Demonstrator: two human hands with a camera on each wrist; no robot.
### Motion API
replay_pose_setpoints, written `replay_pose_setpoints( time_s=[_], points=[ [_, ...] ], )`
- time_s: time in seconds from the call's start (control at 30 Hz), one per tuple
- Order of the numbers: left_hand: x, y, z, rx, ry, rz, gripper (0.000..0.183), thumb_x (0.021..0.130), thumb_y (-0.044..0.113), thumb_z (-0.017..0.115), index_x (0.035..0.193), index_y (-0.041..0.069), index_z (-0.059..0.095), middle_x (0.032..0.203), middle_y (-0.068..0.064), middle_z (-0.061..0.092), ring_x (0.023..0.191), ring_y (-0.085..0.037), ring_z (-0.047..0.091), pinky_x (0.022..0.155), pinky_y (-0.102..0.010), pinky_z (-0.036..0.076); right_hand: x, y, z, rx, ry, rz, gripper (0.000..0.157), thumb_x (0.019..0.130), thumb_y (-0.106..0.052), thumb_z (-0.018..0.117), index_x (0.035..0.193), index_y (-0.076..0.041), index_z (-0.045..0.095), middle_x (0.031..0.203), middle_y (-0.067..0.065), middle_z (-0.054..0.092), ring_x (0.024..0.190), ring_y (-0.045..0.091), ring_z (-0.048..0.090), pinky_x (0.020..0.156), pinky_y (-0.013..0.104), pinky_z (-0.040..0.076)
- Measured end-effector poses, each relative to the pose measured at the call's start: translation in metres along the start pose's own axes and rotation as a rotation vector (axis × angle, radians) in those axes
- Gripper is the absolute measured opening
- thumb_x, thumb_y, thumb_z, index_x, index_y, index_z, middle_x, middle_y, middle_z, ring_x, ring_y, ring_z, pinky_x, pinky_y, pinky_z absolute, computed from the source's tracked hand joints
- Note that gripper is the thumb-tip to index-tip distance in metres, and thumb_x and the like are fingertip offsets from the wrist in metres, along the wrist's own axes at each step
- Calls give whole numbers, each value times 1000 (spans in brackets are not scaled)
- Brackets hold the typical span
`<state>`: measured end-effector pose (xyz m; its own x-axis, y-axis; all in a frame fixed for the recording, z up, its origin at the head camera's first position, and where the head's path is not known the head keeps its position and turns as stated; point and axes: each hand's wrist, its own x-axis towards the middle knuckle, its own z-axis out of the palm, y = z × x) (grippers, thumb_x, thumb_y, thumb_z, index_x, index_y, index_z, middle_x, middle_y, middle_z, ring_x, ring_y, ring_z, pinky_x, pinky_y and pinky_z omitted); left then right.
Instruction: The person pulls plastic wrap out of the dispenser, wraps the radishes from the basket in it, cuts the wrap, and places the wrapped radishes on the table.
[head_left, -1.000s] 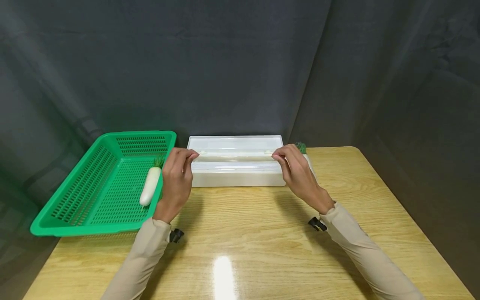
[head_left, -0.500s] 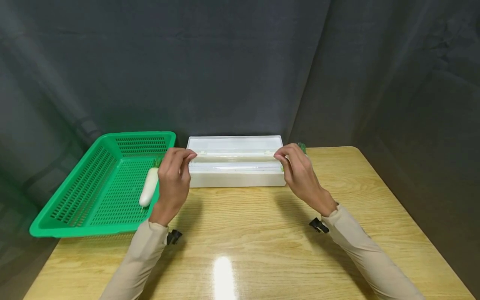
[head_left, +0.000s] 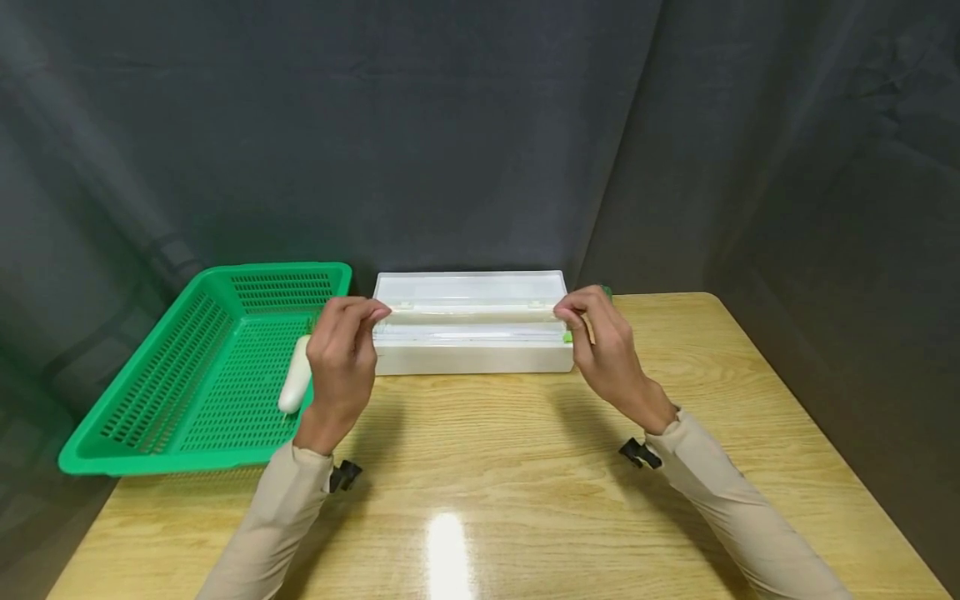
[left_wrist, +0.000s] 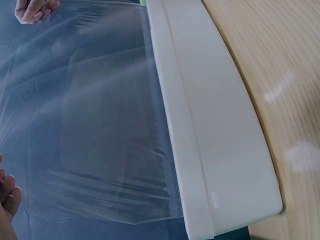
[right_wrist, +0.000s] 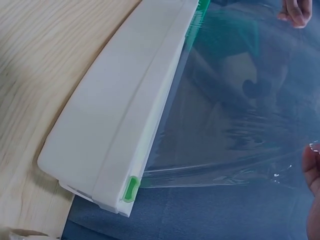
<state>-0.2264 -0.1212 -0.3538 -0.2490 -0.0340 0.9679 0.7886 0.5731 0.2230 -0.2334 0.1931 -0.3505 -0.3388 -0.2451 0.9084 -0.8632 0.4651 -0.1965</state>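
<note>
A white cling film dispenser (head_left: 472, 360) stands at the back of the table, its lid (head_left: 471, 286) raised. From it a clear sheet of cling film (left_wrist: 105, 110) stretches up to both hands, wrinkled along its sides. My left hand (head_left: 341, 367) pinches one corner of the sheet between thumb and fingers above the dispenser's left end. The other corner is pinched by my right hand (head_left: 611, 358), above the right end. A green slider (right_wrist: 131, 189) sits at the dispenser's right end.
Left of the dispenser is a green plastic basket (head_left: 180, 463) holding a white radish (head_left: 296, 375), partly hidden by the left hand. Green leaves (head_left: 607, 292) peek out behind the right hand. A dark curtain (head_left: 480, 133) hangs beyond the wooden table (head_left: 495, 467).
Both hands have moved slightly apart, the left to the left and the right to the right, still pinching the cling film. The green slider has come into view beside the right hand.
</note>
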Motion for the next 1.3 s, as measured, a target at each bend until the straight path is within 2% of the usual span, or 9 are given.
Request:
replay_pose_setpoints(
  time_s=[0.3, 0.57, 0.87, 1.07, 1.3],
  points=[
    [6, 3, 2, 6, 34, -7, 2, 90, -6, 75, 91, -6, 73, 85, -21, 64, 74, -35, 61, 69, -34, 46, 4, -3, -1, -11, 36, -2, 31, 109, -16, 52, 97, 12, 59, 90, 22, 60, 82, 32, 59, 79, 27, 46],
    [11, 7, 2, 14, 51, -15, 3, 89, -7, 75, 90, -6, 72, 85, -22, 63, 74, -36, 62, 70, -36, 47, 9, -5, 0, -18, 89, -31, 30, 109, -14, 52, 97, 13, 59, 89, 23, 61, 80, 33, 58, 78, 26, 45],
    [11, 11, 1, 12, 85, -1, 7, 93, -1, 72, 90, -6, 72, 85, -22, 63, 75, -36, 63, 73, -34, 49, 13, -11, -4, -12, 118, -62, 29, 109, -14, 53, 97, 13, 59, 88, 23, 60, 79, 32, 57, 76, 27, 44],
    [13, 14, 0, 15, 78, -1, 16, 97, 8, 69, 89, -6, 70, 84, -22, 62, 76, -36, 63, 76, -29, 49, 15, -14, -5, 2, 131, -81, 30, 108, -15, 53, 96, 12, 59, 87, 22, 60, 78, 31, 56, 75, 28, 44],
    [16, 17, -4, 26, 27, -5, 23, 100, 13, 63, 90, -6, 67, 85, -21, 62, 78, -36, 63, 80, -25, 49, 15, -18, -6, -9, 123, -104, 30, 109, -16, 52, 97, 11, 57, 87, 21, 59, 79, 32, 57, 75, 30, 45]
  ],
)
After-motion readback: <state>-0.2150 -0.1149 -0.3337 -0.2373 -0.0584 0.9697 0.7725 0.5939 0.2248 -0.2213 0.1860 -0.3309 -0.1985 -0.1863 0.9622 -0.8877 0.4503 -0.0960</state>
